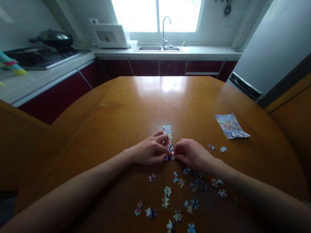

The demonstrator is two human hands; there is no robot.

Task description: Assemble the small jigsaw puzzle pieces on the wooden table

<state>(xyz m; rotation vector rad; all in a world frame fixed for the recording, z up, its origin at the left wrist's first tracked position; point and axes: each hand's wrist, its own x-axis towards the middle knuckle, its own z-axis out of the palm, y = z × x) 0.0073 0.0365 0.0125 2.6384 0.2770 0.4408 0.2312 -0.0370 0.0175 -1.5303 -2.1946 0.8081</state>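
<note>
my right hand has thumb and forefinger drawn together at the near end of the joined strip; whether a piece sits between them, i can't tell. my left hand lies curved over the strip from the other side, fingertips on or just above it, their grip unclear too. the strip runs away from me, narrow, its right edge knobbly, so i'd judge only a small part is done, perhaps one border. what's left is plenty: loose pieces lie scattered on the table between my forearms, some heaped near my right wrist, a few beyond it. farther right rests a creased printed sheet, and past the table stands the sink.
</note>
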